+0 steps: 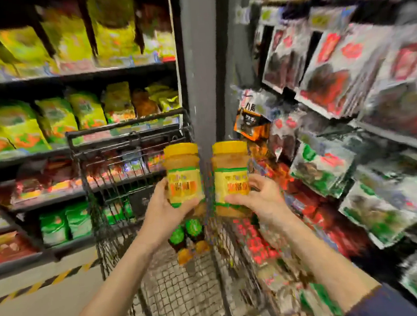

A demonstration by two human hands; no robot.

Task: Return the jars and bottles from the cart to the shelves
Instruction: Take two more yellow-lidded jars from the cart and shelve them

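The left grip [161, 208] is closed round the lower half of one yellow-lidded jar [183, 171], and the right grip [260, 200] is closed round the lower half of a second, matching jar [231, 171]. Both jars stand nearly upright, long axis vertical, lids up. Each lid and shoulder rises clear above its grip, with the thumb across the label's lower edge. The jars are side by side with a narrow gap between them, held above the wire shopping cart [130, 137].

Shelves [74, 77] of yellow-green bags fill the left, and tilted shelves [389, 137] of red and green packets the right. Green-capped bottles [186, 231] lie in the cart basket below the jars.

Each jar label is yellow with an orange band; its writing is too blurred to read. On an orange-and-black packet [252, 122] the character 八 shows.
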